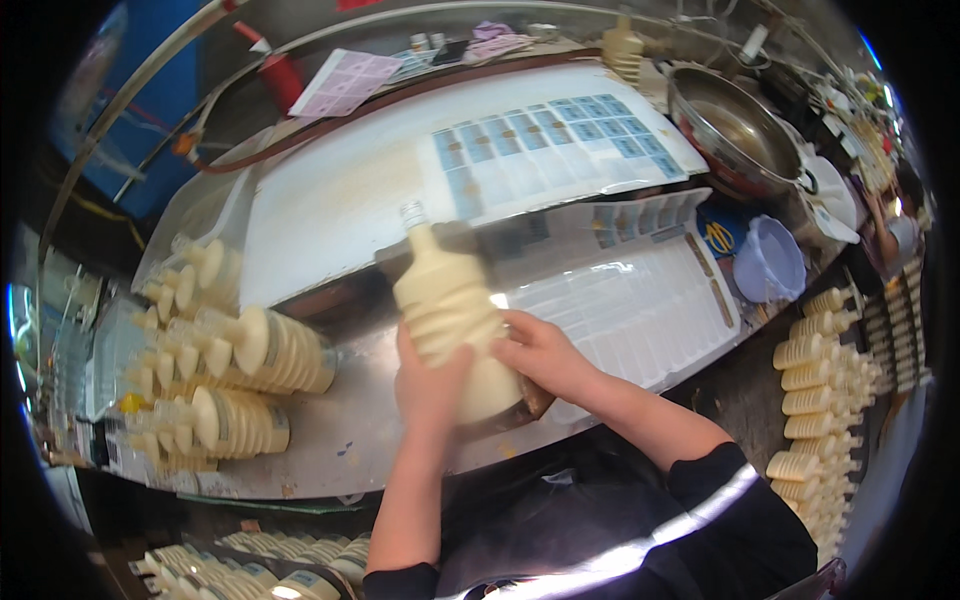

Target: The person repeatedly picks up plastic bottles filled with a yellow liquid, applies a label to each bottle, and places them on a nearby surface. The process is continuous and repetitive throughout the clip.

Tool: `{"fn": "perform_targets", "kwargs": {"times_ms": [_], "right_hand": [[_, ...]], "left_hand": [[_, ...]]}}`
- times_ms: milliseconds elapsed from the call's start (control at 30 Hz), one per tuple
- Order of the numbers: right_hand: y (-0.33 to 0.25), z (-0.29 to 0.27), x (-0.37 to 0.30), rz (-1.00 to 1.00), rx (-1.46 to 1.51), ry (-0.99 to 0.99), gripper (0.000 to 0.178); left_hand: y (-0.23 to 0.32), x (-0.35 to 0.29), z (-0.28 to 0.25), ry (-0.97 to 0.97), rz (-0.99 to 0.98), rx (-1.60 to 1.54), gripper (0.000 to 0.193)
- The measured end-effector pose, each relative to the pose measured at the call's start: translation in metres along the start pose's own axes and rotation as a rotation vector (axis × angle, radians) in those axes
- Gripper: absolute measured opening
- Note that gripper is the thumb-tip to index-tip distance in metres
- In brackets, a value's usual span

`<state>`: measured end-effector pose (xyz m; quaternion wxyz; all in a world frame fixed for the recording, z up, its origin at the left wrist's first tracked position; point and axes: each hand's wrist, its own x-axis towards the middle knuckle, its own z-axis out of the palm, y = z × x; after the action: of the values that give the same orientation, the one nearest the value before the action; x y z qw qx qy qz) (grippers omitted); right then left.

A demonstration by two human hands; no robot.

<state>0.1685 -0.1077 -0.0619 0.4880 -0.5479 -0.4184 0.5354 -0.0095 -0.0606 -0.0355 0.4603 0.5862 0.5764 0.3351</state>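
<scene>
A large cream-coloured bottle [445, 290] with ridged sides and a clear neck lies in front of me, its neck pointing away. It rests over a dark brown support [535, 400], partly hidden beneath it. My left hand [435, 380], smeared by motion, grips the bottle's left side, with its thumb across the lower front. On the right side, my right hand [540, 350] holds the bottle's edge, fingers bent. Beyond the neck, rows of blue-and-white labels [560, 135] lie on a sloping white board [340, 200].
Several similar cream bottles [240, 355] stand at the left of the metal table [345, 440]. More bottles [815, 400] fill the right side, and others are below the near edge. A clear plastic tray [620, 310], a lilac bucket [770, 260] and a steel pot [735, 125] are rightward.
</scene>
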Motion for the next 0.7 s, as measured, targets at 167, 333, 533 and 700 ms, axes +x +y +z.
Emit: {"fn": "perform_targets", "kwargs": {"times_ms": [167, 333, 533, 700], "right_hand": [[-0.013, -0.048, -0.022, -0.227, -0.560, 0.224, 0.038], [0.023, -0.150, -0.048, -0.335, -1.059, 0.652, 0.023], [0.019, -0.216, -0.088, -0.031, -1.225, 0.820, 0.028], [0.012, -0.227, -0.073, -0.016, -1.257, 0.752, 0.030]], "left_hand": [[0.007, -0.013, 0.005, -0.042, 0.085, -0.374, 0.086], [-0.009, -0.024, 0.003, -0.081, 0.080, -0.334, 0.087], [-0.013, -0.027, 0.004, -0.046, 0.077, -0.294, 0.078], [-0.002, -0.028, 0.008, -0.017, 0.027, -0.331, 0.073]]}}
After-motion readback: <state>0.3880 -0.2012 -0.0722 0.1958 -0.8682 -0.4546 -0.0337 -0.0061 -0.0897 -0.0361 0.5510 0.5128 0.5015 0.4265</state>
